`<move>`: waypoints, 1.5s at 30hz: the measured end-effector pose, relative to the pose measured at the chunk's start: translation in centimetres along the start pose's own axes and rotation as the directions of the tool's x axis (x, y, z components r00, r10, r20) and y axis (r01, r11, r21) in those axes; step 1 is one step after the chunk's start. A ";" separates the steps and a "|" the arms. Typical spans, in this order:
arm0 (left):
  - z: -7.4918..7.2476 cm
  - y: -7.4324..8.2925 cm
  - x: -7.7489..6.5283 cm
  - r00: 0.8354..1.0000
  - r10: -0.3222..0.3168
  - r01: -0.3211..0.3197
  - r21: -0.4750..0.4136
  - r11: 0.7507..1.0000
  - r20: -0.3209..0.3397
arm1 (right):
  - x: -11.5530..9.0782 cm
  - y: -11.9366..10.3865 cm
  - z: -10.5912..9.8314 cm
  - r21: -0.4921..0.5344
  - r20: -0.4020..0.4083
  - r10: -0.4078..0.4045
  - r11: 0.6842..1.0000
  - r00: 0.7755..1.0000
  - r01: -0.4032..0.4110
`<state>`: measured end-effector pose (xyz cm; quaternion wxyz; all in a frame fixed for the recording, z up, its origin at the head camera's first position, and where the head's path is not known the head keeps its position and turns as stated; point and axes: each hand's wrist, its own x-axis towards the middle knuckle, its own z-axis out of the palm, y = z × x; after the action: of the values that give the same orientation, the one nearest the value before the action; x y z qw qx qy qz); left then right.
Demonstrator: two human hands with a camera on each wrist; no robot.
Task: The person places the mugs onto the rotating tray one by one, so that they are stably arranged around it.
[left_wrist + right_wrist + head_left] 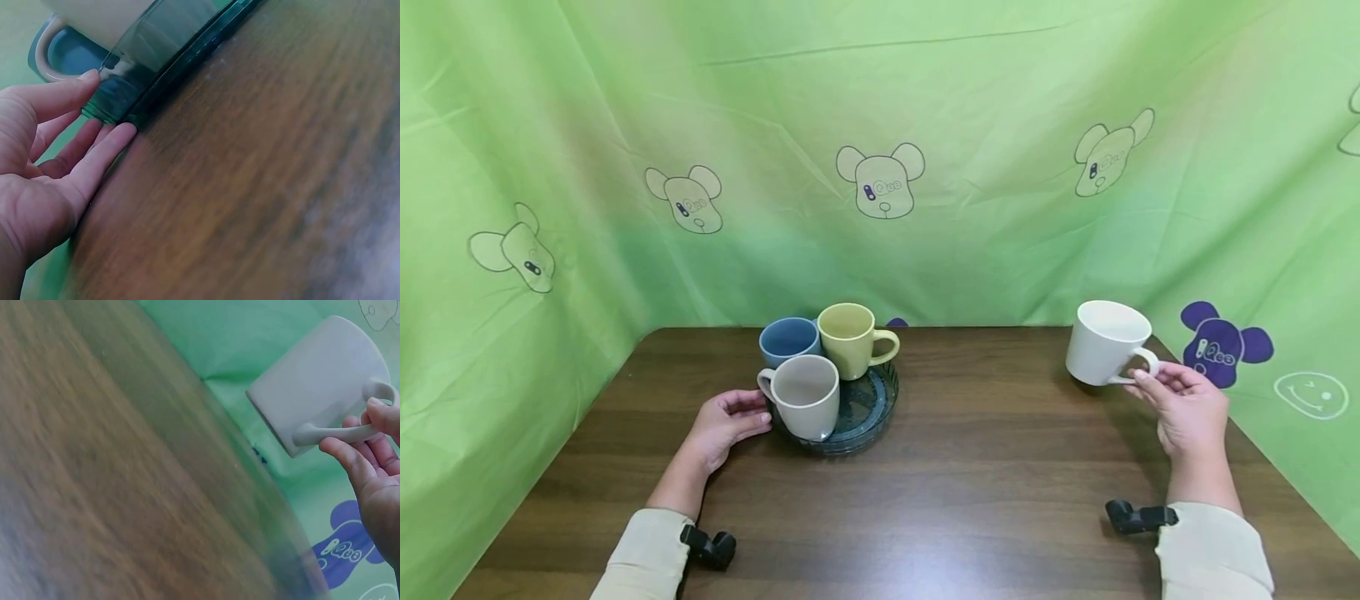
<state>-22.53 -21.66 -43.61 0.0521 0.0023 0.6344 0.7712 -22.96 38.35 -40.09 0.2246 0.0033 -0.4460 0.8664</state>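
At the right of the head view, my right hand (1191, 408) pinches the handle of a white mug (1103, 346), which is upright. The right wrist view shows the thumb and fingers at that handle (340, 433) and the mug's base off the tabletop. My left hand (726, 423) is at the left side of a clear bluish glass dish (868, 417), its fairly straight fingers and thumb at the dish's rim and side. In the dish stand a light grey mug (808, 400), a blue mug (790, 337) and a yellow mug (847, 337); the grey one partly hides the blue.
A brown wooden table (970, 500) carries the dish. Green cloth (970, 100) printed with cartoon heads hangs behind and along both sides. Black camera mounts are strapped at both wrists, over light sleeves.
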 end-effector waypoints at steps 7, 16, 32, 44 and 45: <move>0.0 0.2 0.1 1.000 0.001 0.000 0.027 1.000 -0.030 | -0.1 -0.1 1.0 0.006 0.043 -0.026 1.000 0.999 0.026; 0.2 0.2 0.3 0.999 0.006 -0.002 0.073 0.997 -0.043 | -0.3 -0.1 2.6 -0.003 0.096 -0.044 0.999 0.994 0.045; 0.5 0.4 0.6 0.998 0.017 -0.028 0.203 0.979 0.058 | -0.9 1.4 5.5 0.032 0.253 -0.085 0.996 0.964 0.080; 0.4 0.2 0.4 0.995 0.018 -0.036 0.179 0.983 0.101 | -1.8 2.8 7.6 -0.015 0.318 -0.054 0.998 0.947 0.062; 0.4 0.2 0.4 0.995 0.018 -0.036 0.178 0.983 0.101 | -1.9 3.0 7.7 -0.024 0.322 -0.047 0.998 0.945 0.058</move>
<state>-22.92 -21.24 -43.39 0.0725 0.0538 0.6980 0.7104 -23.93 30.15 -38.10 0.1720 0.1527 -0.4907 0.8405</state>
